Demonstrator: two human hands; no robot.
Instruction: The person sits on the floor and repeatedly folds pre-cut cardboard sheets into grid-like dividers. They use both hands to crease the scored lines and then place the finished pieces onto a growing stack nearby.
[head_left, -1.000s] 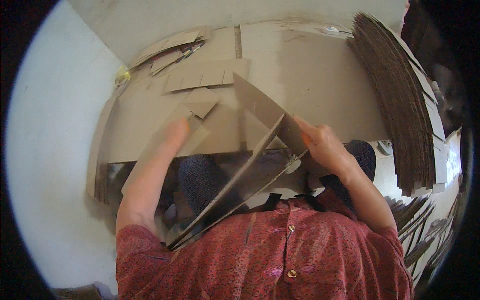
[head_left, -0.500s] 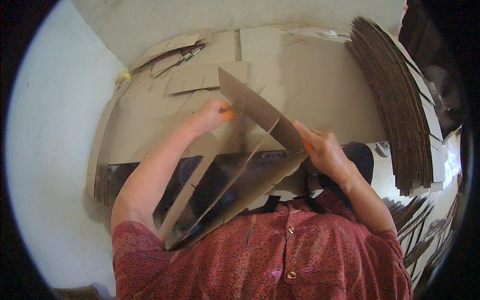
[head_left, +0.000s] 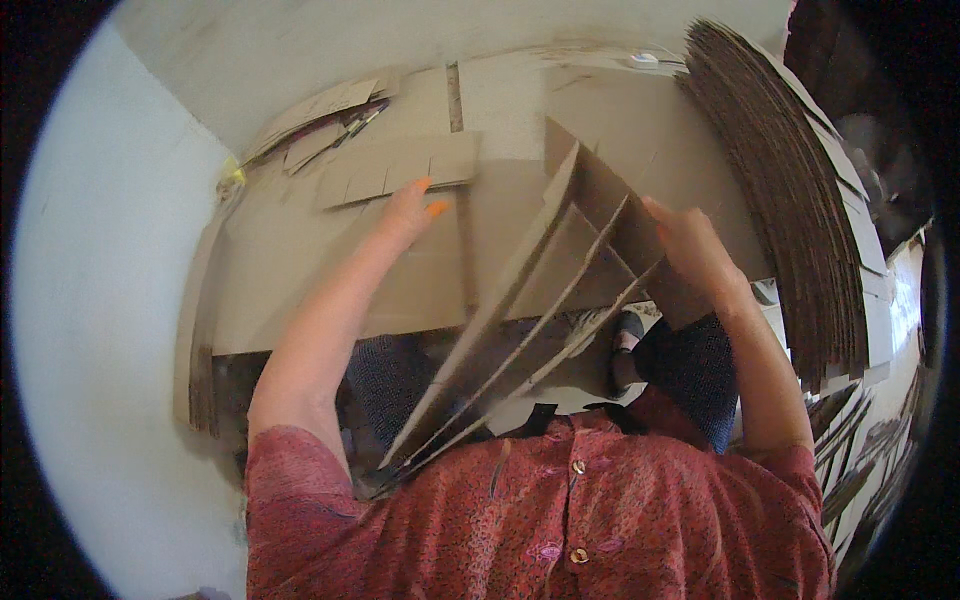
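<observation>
Right grip: at half past two from the centre of view, the right hand [head_left: 695, 250] is closed, pinching the edge of a brown slotted cardboard divider [head_left: 608, 182].
Divider: tilted cross strip at 1–2 o'clock; three long strips fan down to the red patterned shirt [head_left: 640, 500] at 6 o'clock.
Left grip: at 11 o'clock, the left hand [head_left: 415, 205] has thumb and finger parted, orange finger covers [head_left: 436, 208] on both; contact cannot be told.
Beside it: a flat pile of brown slotted cardboard strips [head_left: 385, 170], just beyond the fingertips.
Surface: brown cardboard-toned table [head_left: 510, 115], its near edge running 8 to 3 o'clock.
Far items: thin pens [head_left: 362, 125] at 11 o'clock; small white object [head_left: 643, 61] at 1 o'clock.
Room: pale wall [head_left: 100, 300] at 9 o'clock.
Clearance: tabletop stretches between the flat pile and a tall curved brown cardboard stack [head_left: 780, 200] at 2 o'clock.
</observation>
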